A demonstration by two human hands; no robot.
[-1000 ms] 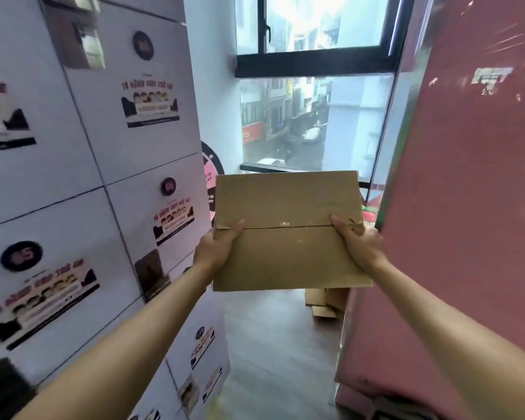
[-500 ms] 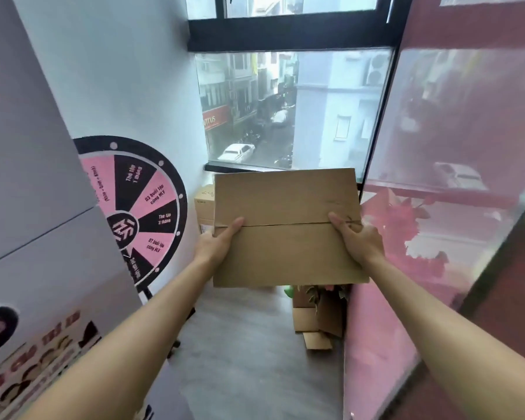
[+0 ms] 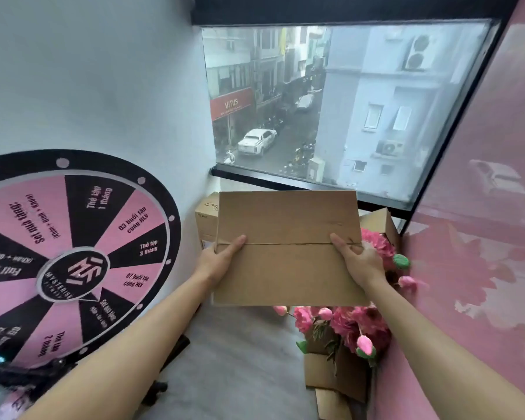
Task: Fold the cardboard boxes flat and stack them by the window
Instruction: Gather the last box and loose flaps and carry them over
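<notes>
Head view: the flattened cardboard box (image 3: 287,248) is held up below the window (image 3: 331,110), left hand (image 3: 222,259) gripping its 9 o'clock edge, right hand (image 3: 356,262) its 3 o'clock edge. It hides most of what seem to be more boxes (image 3: 206,219) behind; pink flowers (image 3: 355,325) peek out at 5 o'clock.

Bare floor (image 3: 240,344) lies between prize wheel (image 3: 73,259) and flowers (image 3: 355,325).

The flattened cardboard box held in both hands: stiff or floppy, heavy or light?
The flattened cardboard box looks fairly stiff: it stays flat with only edge grips from the left hand and right hand. Probably light. It may hinge along its middle seam.
</notes>
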